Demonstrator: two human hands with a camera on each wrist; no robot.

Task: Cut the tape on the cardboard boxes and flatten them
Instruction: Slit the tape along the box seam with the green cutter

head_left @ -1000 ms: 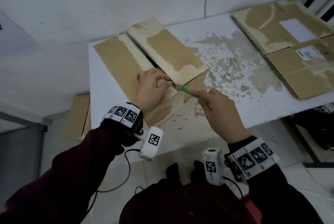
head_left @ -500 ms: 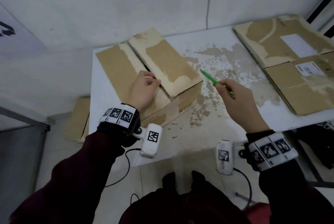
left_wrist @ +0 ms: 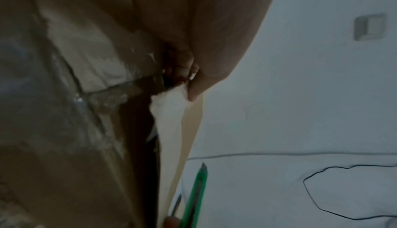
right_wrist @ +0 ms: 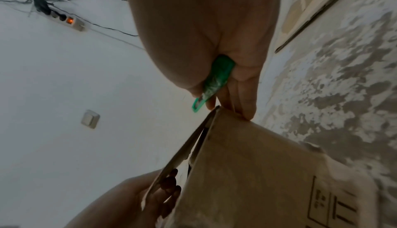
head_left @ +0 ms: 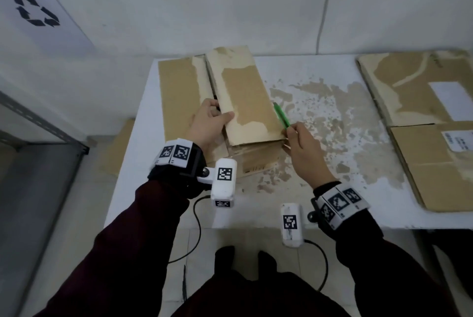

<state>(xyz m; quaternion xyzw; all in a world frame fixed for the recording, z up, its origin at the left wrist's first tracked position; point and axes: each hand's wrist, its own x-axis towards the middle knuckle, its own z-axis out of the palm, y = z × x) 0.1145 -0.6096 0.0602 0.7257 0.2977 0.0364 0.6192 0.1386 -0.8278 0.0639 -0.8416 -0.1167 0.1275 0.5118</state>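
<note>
A brown cardboard box [head_left: 240, 101] with peeled, pale patches stands on the white table [head_left: 332, 204], its two top flaps parted along the middle seam. My left hand [head_left: 208, 122] grips the inner edge of the right flap, fingers hooked under it and thumb on top; the right wrist view shows those fingers [right_wrist: 169, 185] inside the gap. My right hand [head_left: 302, 142] holds a green utility knife [head_left: 281, 115] at the box's near right corner, its fingertips [right_wrist: 247, 111] touching the flap's edge. The knife [left_wrist: 196, 196] points up and away from the box.
Two flattened cardboard boxes [head_left: 419, 101] lie on the table's right side. The tabletop between them is scuffed brown. More flat cardboard [head_left: 120, 147] lies on the floor left of the table, beside a grey metal shelf [head_left: 33, 137]. A wall stands just behind the table.
My right hand came back from the open tabletop to the box's near right corner with the knife. My left hand shifted from the left flap to grip the right flap's inner edge.
</note>
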